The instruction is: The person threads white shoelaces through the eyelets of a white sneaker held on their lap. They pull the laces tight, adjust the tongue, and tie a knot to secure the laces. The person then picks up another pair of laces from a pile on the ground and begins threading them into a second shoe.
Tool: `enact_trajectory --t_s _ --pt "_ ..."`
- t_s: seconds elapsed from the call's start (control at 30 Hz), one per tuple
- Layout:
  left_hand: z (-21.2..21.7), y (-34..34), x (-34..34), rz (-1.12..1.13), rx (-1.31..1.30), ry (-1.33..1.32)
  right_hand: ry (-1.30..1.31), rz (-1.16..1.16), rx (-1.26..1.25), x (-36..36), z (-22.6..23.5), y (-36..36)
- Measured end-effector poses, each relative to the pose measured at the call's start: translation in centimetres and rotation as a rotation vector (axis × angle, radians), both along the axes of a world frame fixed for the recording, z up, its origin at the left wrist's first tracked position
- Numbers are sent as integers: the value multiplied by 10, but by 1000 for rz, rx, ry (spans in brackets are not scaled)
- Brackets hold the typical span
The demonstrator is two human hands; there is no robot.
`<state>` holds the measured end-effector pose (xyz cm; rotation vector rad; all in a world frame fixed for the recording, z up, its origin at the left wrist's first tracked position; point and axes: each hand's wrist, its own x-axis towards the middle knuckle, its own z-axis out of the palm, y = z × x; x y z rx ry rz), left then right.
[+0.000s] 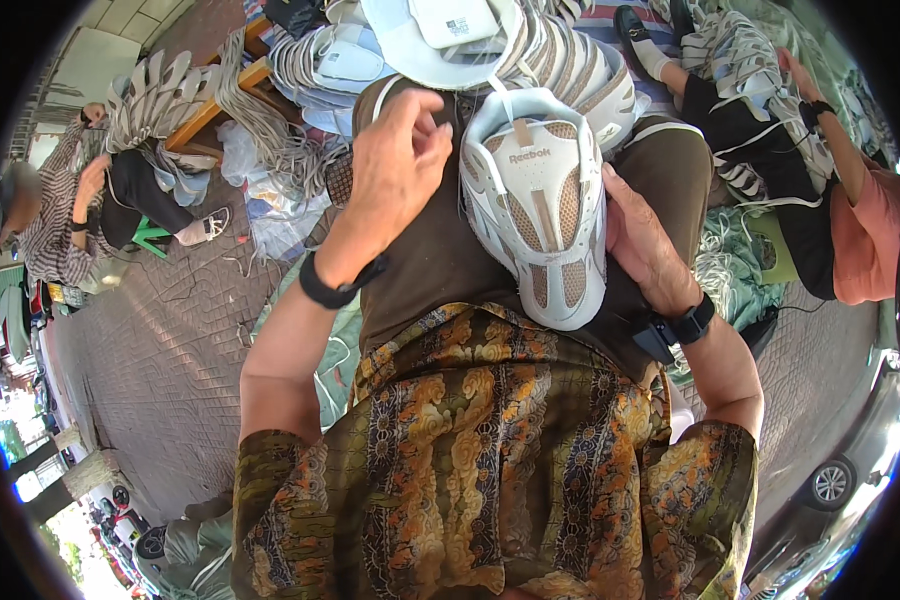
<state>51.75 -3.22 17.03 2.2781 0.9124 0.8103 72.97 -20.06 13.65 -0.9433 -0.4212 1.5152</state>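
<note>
A white and beige shoe upper (555,220) with mesh panels lies over my lap, toe pointing toward me. My right hand (642,228) grips its right edge, thumb along the side; the other fingers are hidden beneath. My left hand (402,160) is raised just left of the upper, apart from it, with fingers curled in toward the thumb. Whether something thin is pinched there is too small to tell. From the upper's collar a pale strip or lace (502,98) runs up toward the stacked uppers (570,85) beyond my knees.
More uppers (335,60) and a bundle of pale laces (270,110) lie at the far left near a wooden frame (195,125). Co-workers sit left (55,205) and right (860,220) with similar uppers. A plastic bag (270,190) rests on the brick paving (170,370).
</note>
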Motion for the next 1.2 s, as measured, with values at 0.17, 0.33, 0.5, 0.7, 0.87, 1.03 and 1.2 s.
enact_trajectory --t_s 0.17,0.33,0.5,0.7,0.87,1.03,1.2 --pt "-17 -11 -11 -68 -610 -104 -1 0 -3 -4 1 0" --pt "-3 -16 2 -210 -641 -38 17 13 69 -2 1 -2" --pt "-7 -6 3 -258 -730 -120 -142 60 -59 13 -2 1" --pt "3 -20 2 -207 -534 -40 -1080 276 53 41 38 -46" --pt "7 -32 -2 -183 -483 -127 -1046 -36 -51 60 32 -101" --pt "-4 -27 -14 -145 -433 -274 -1243 -203 -242 100 -55 -166" --pt "-48 -23 -67 -4 -509 -227 -1255 -226 -616 115 -191 -270"
